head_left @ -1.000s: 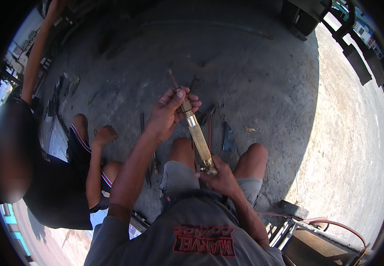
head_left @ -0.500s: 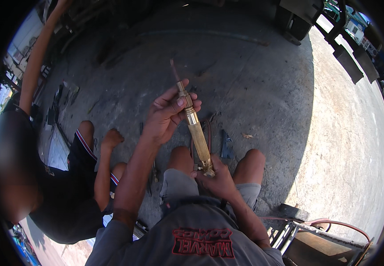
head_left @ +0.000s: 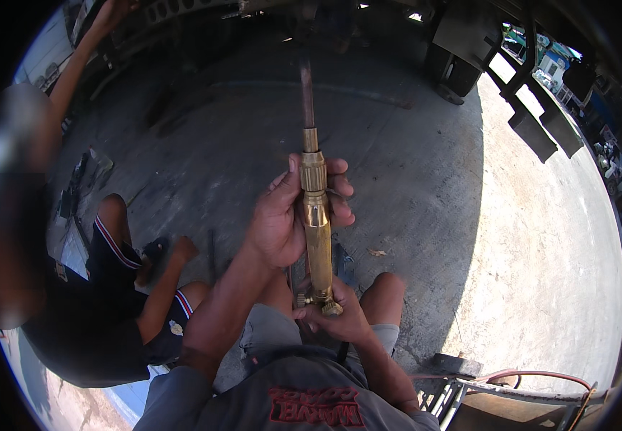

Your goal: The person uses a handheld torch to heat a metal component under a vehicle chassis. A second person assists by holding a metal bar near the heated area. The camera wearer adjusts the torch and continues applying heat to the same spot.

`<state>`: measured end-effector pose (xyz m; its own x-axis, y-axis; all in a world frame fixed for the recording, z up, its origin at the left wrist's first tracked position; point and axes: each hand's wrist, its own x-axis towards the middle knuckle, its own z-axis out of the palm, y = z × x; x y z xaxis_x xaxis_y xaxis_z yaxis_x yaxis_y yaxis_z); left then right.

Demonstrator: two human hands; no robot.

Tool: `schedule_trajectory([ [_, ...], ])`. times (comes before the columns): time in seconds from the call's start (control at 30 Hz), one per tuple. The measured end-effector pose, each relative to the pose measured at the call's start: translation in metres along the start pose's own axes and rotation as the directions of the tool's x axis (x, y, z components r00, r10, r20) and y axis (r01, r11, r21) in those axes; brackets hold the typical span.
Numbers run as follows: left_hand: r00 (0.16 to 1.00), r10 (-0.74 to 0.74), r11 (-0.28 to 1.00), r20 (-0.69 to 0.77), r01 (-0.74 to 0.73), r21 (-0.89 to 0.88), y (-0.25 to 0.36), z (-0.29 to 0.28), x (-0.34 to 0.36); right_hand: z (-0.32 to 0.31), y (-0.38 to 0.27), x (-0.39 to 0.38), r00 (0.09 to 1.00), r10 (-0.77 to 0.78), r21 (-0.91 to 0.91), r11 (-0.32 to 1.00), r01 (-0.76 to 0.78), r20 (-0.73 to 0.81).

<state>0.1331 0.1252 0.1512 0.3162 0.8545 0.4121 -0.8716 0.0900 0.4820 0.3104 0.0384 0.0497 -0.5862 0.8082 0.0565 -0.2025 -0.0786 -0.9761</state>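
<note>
Both my hands hold a brass gas torch point(head_left: 319, 255) with a knurled collar and a thin copper-coloured tip, which points away from me. The fingers of my left hand point(head_left: 275, 224) wrap behind the upper part, and its thumb lies along the left side of the collar. At the near end, my right hand point(head_left: 349, 317) grips the handle beside two small brass valve knobs point(head_left: 331, 309). Part of the right-hand grip is hidden by the handle.
On the left squats another person point(head_left: 88, 323) in dark clothes, one arm raised. Dark vehicle parts point(head_left: 461, 50) hang overhead at the far side. A metal-framed cart point(head_left: 461, 395) with a reddish hose point(head_left: 540, 376) stands at the lower right. Sunlit concrete point(head_left: 540, 251) lies to the right.
The torch has swung from leaning left to nearly straight ahead and looks closer. My left thumb has moved off the collar's top to its side. The view has tilted upward.
</note>
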Motion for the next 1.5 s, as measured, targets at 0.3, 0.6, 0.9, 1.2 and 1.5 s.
schedule_trajectory([
  [0.3,0.989,-0.007,0.999,0.150,0.001,0.038,0.000,-0.008,0.010,0.000,-0.011,0.003,0.997,-0.025,0.112,0.994,0.017,0.070],
  [0.6,0.998,0.026,1.000,0.051,-0.025,-0.012,-0.004,0.005,0.007,0.002,-0.014,0.000,0.995,-0.004,0.155,0.988,-0.011,0.096],
  [0.9,0.995,0.044,0.994,0.092,-0.035,-0.100,-0.009,0.011,0.007,0.003,-0.013,-0.004,0.998,0.026,0.141,0.990,-0.033,0.054],
  [1.2,0.993,0.054,0.994,0.108,-0.044,-0.097,-0.011,0.008,0.009,0.006,-0.014,-0.005,0.997,-0.011,0.139,0.990,0.001,0.070],
  [1.5,0.993,0.084,0.992,0.082,-0.076,-0.101,-0.011,0.011,0.009,0.005,-0.017,-0.002,0.997,0.002,0.109,0.994,-0.010,0.072],
])
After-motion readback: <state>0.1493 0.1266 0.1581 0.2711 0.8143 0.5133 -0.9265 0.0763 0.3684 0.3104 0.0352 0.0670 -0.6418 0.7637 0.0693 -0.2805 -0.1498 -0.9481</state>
